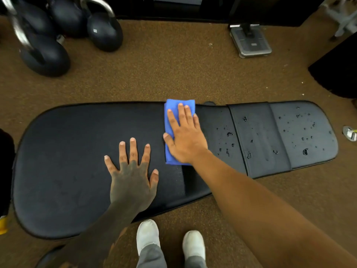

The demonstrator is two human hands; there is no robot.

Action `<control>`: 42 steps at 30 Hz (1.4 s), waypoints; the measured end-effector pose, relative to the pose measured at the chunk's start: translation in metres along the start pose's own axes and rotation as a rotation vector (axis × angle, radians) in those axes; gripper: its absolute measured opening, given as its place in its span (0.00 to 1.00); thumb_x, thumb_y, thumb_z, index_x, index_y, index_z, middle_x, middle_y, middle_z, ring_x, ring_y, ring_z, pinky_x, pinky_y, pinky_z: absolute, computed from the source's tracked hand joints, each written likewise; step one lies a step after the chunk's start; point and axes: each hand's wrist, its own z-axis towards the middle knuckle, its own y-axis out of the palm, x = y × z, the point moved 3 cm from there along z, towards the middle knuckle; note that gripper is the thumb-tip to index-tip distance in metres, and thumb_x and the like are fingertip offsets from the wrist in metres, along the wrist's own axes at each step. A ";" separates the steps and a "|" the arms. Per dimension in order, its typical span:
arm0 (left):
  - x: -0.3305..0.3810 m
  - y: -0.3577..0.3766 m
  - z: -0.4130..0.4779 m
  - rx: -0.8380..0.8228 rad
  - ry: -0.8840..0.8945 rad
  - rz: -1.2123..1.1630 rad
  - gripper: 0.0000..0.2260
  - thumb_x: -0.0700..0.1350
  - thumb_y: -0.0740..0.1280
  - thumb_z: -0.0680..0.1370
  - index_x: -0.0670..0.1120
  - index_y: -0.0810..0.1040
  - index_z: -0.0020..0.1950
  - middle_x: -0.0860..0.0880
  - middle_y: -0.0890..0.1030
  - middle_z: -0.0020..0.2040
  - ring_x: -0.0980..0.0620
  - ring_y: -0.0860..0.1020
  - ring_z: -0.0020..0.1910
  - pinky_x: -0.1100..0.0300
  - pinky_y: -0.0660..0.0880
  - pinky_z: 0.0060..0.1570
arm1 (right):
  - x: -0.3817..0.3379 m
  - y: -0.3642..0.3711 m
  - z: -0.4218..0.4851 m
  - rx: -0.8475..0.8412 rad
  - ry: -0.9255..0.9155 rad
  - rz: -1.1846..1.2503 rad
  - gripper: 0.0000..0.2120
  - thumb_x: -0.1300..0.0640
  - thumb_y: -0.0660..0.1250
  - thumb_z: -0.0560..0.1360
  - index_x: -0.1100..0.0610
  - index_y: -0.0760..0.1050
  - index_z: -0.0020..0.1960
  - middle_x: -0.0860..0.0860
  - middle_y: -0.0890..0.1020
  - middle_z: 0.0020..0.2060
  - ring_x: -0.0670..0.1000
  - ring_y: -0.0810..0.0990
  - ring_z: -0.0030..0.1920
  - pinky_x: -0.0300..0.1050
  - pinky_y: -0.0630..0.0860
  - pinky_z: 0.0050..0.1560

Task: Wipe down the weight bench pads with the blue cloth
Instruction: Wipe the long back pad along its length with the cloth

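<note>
A long black weight bench pad (63, 151) lies across the view, with a smaller seat pad (303, 132) at its right end. Water droplets dot the seat pad and the right part of the long pad. A folded blue cloth (171, 113) lies on the long pad near its far edge. My right hand (185, 136) presses flat on the cloth with fingers spread. My left hand (133, 171) rests flat on the bare pad, just left of the cloth, holding nothing.
Brown speckled carpet (164, 70) surrounds the bench. Several black kettlebells (104, 29) stand at the far left. A grey scale-like base (250, 42) sits at the far right. My white shoes (147, 235) stand at the bench's near edge. A small bottle (349, 133) lies at the right.
</note>
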 end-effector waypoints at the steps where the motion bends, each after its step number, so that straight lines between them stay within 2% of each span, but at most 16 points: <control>1: 0.000 0.000 0.000 -0.003 -0.003 0.005 0.33 0.62 0.46 0.77 0.50 0.52 0.80 0.39 0.52 0.81 0.35 0.49 0.79 0.26 0.51 0.70 | -0.002 0.002 -0.009 -0.005 -0.063 -0.013 0.34 0.41 0.49 0.81 0.53 0.43 0.81 0.59 0.42 0.80 0.58 0.38 0.79 0.59 0.42 0.78; 3: 0.000 -0.001 0.000 -0.011 -0.008 -0.001 0.33 0.62 0.47 0.77 0.49 0.54 0.80 0.39 0.53 0.80 0.35 0.50 0.79 0.26 0.51 0.69 | 0.004 0.004 -0.030 -0.013 -0.173 -0.029 0.33 0.41 0.49 0.81 0.53 0.44 0.81 0.57 0.43 0.80 0.57 0.38 0.79 0.57 0.42 0.78; 5: 0.000 -0.002 0.001 -0.016 -0.004 -0.013 0.33 0.62 0.48 0.77 0.49 0.55 0.79 0.39 0.54 0.80 0.35 0.50 0.79 0.26 0.52 0.69 | 0.021 0.004 -0.042 -0.020 -0.208 -0.026 0.33 0.42 0.50 0.81 0.52 0.44 0.81 0.56 0.43 0.80 0.55 0.38 0.79 0.55 0.40 0.78; 9: 0.002 -0.003 0.001 -0.013 -0.007 -0.007 0.33 0.62 0.49 0.77 0.49 0.56 0.79 0.38 0.55 0.80 0.34 0.51 0.79 0.25 0.53 0.69 | 0.061 -0.003 -0.032 -0.015 -0.024 -0.010 0.33 0.42 0.50 0.81 0.52 0.43 0.81 0.56 0.41 0.80 0.56 0.38 0.79 0.57 0.43 0.78; 11: 0.005 -0.004 0.001 -0.011 -0.032 -0.017 0.34 0.63 0.49 0.77 0.49 0.56 0.79 0.37 0.55 0.80 0.34 0.51 0.78 0.25 0.53 0.69 | 0.064 -0.007 -0.018 -0.012 0.105 0.036 0.33 0.43 0.50 0.82 0.53 0.41 0.81 0.57 0.40 0.80 0.57 0.37 0.79 0.57 0.41 0.78; 13: 0.014 -0.006 0.002 0.000 -0.048 -0.039 0.34 0.63 0.49 0.76 0.49 0.56 0.79 0.37 0.55 0.80 0.34 0.51 0.78 0.26 0.53 0.69 | 0.055 -0.006 -0.010 -0.026 0.145 0.044 0.34 0.43 0.49 0.82 0.54 0.39 0.81 0.59 0.38 0.79 0.58 0.36 0.79 0.57 0.38 0.78; 18: 0.048 -0.013 0.004 0.053 0.013 -0.084 0.32 0.60 0.49 0.77 0.48 0.57 0.79 0.37 0.56 0.80 0.35 0.52 0.79 0.28 0.52 0.71 | 0.042 0.003 -0.049 -0.016 -0.179 -0.034 0.34 0.42 0.50 0.80 0.56 0.45 0.81 0.58 0.45 0.80 0.58 0.40 0.79 0.58 0.44 0.78; 21: 0.064 -0.012 0.007 0.046 0.018 -0.082 0.32 0.61 0.49 0.77 0.48 0.55 0.79 0.38 0.55 0.80 0.36 0.52 0.79 0.29 0.52 0.71 | 0.068 0.006 -0.070 -0.026 -0.239 -0.027 0.34 0.42 0.51 0.80 0.54 0.47 0.81 0.56 0.46 0.80 0.56 0.41 0.80 0.56 0.44 0.78; 24: 0.076 -0.008 0.009 0.036 0.027 -0.068 0.33 0.62 0.49 0.77 0.49 0.55 0.79 0.38 0.55 0.80 0.36 0.52 0.79 0.30 0.52 0.72 | 0.095 0.002 -0.058 -0.015 -0.106 -0.029 0.34 0.43 0.51 0.80 0.54 0.45 0.81 0.56 0.45 0.80 0.56 0.41 0.80 0.58 0.46 0.78; 27: 0.085 -0.005 0.009 0.029 0.028 -0.055 0.33 0.62 0.49 0.77 0.49 0.54 0.79 0.38 0.55 0.80 0.36 0.52 0.79 0.31 0.52 0.72 | 0.099 -0.005 -0.028 -0.007 0.051 0.028 0.34 0.44 0.51 0.82 0.55 0.42 0.81 0.57 0.41 0.80 0.57 0.38 0.79 0.56 0.42 0.78; 29: 0.090 -0.002 0.008 0.023 0.027 -0.042 0.33 0.63 0.48 0.77 0.49 0.53 0.79 0.38 0.54 0.80 0.37 0.50 0.79 0.31 0.52 0.73 | 0.094 -0.005 -0.018 -0.014 0.070 0.029 0.34 0.43 0.50 0.82 0.55 0.40 0.81 0.58 0.40 0.80 0.57 0.37 0.79 0.56 0.40 0.78; 33: 0.101 0.001 0.006 0.030 0.042 -0.039 0.34 0.62 0.49 0.77 0.48 0.53 0.80 0.38 0.53 0.80 0.37 0.49 0.79 0.32 0.50 0.74 | 0.092 0.000 -0.055 -0.006 -0.134 -0.011 0.35 0.43 0.51 0.81 0.57 0.45 0.81 0.58 0.44 0.80 0.58 0.40 0.79 0.58 0.44 0.78; 36: 0.112 -0.001 0.010 0.050 0.058 -0.060 0.33 0.62 0.48 0.77 0.47 0.54 0.79 0.38 0.53 0.80 0.37 0.50 0.79 0.34 0.50 0.74 | 0.109 0.006 -0.088 -0.028 -0.239 -0.037 0.35 0.42 0.50 0.80 0.55 0.46 0.81 0.56 0.45 0.80 0.55 0.40 0.80 0.56 0.44 0.78; 42: 0.132 -0.004 0.019 0.055 0.074 -0.059 0.32 0.60 0.45 0.79 0.48 0.50 0.80 0.38 0.50 0.81 0.38 0.47 0.80 0.35 0.48 0.75 | 0.127 -0.002 -0.048 -0.004 -0.008 0.000 0.35 0.43 0.50 0.81 0.56 0.42 0.81 0.57 0.42 0.80 0.56 0.38 0.79 0.56 0.41 0.78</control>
